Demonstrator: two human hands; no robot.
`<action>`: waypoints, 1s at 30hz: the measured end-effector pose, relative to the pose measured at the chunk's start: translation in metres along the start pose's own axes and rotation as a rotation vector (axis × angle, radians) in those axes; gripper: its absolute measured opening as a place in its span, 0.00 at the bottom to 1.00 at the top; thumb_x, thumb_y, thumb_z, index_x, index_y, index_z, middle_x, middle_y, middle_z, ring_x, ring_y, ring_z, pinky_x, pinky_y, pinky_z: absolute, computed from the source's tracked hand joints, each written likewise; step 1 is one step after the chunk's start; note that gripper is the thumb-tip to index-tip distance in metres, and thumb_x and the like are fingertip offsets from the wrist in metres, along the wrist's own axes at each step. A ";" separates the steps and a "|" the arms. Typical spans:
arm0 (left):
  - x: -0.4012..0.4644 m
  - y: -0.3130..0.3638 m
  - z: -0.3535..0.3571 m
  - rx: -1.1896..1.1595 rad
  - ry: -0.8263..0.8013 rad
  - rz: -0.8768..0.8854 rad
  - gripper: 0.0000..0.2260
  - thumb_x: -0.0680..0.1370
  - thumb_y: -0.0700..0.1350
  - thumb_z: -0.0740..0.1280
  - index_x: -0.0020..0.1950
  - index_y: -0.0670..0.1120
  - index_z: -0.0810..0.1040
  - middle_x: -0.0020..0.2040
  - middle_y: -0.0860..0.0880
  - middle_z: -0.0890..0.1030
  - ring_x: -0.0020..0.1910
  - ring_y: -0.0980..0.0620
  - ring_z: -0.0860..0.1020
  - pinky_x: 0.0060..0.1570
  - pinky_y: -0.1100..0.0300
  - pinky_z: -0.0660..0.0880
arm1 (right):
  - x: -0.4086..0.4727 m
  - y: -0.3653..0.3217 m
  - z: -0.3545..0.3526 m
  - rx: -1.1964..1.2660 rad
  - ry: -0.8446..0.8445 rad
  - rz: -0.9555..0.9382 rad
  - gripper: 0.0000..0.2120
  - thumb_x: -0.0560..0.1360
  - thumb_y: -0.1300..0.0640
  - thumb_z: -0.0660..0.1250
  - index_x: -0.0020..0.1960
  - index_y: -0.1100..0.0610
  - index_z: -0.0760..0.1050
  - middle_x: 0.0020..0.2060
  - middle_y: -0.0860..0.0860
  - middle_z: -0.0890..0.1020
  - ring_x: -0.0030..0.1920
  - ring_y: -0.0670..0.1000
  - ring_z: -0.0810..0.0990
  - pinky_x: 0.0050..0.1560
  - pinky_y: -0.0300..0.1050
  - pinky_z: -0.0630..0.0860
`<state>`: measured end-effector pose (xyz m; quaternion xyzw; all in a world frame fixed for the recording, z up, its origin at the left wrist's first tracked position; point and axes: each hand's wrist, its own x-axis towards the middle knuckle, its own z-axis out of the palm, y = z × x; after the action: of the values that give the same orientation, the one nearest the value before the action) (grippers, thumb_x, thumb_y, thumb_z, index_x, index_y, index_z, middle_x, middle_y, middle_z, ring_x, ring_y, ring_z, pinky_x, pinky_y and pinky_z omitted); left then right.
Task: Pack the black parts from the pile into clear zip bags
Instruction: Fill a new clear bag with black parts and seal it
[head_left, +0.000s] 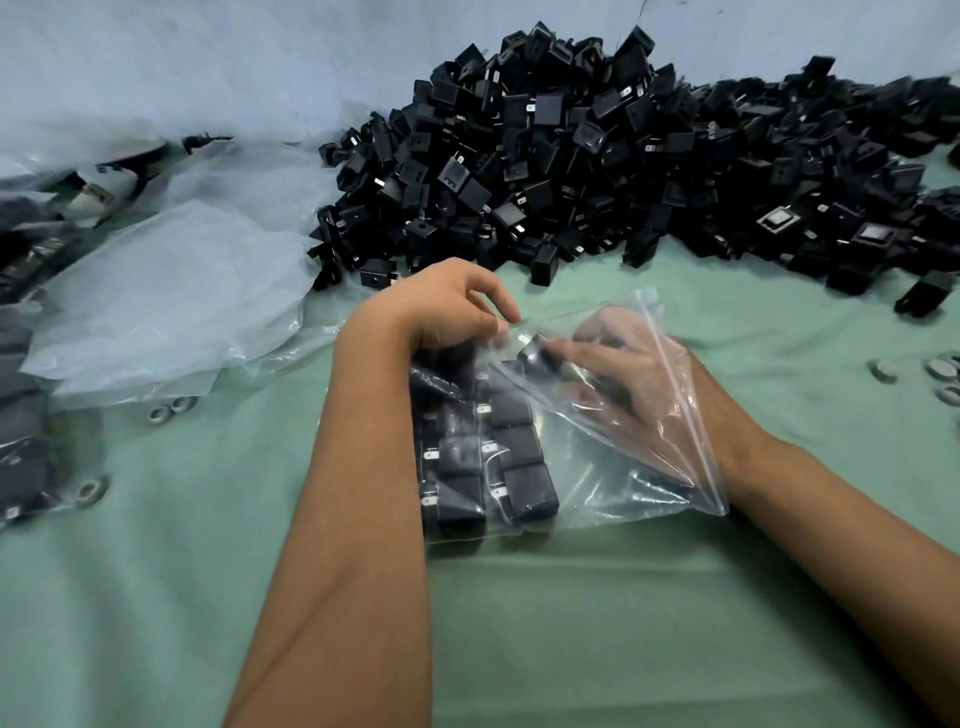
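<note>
So my right hand (613, 364) is inside the zip bag (670, 415) pinching a black part (535, 353) (left hand (447, 306) grips the rim), next it slots beside the rows below my fingertips.

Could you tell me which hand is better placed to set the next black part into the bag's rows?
The right hand: it is already inside the clear zip bag, its fingers on a black part, while the left hand steadies the bag's edge.
</note>
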<state>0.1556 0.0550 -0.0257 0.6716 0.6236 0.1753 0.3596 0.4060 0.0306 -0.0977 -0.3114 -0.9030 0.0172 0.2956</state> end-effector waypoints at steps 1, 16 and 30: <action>0.000 0.001 0.001 -0.001 0.002 0.009 0.08 0.79 0.41 0.72 0.48 0.55 0.86 0.44 0.52 0.87 0.45 0.52 0.83 0.60 0.49 0.79 | 0.000 0.001 0.002 -0.011 -0.010 -0.003 0.25 0.83 0.35 0.53 0.70 0.49 0.73 0.53 0.48 0.74 0.43 0.49 0.77 0.42 0.45 0.82; 0.004 0.009 0.009 -0.035 -0.008 0.078 0.08 0.81 0.41 0.69 0.50 0.50 0.87 0.35 0.55 0.85 0.39 0.57 0.81 0.52 0.56 0.79 | 0.007 0.025 0.019 0.098 0.101 -0.151 0.22 0.86 0.44 0.58 0.79 0.35 0.59 0.74 0.28 0.65 0.71 0.34 0.69 0.73 0.40 0.66; 0.002 0.010 0.006 -0.014 0.028 0.056 0.11 0.82 0.40 0.66 0.46 0.52 0.86 0.41 0.47 0.86 0.40 0.57 0.81 0.46 0.53 0.79 | 0.015 0.008 0.011 -0.193 -0.125 -0.253 0.28 0.80 0.51 0.57 0.71 0.69 0.72 0.68 0.65 0.77 0.67 0.64 0.80 0.69 0.64 0.72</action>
<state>0.1673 0.0559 -0.0236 0.6836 0.6083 0.1991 0.3507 0.3950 0.0470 -0.1002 -0.2205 -0.9490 -0.0877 0.2074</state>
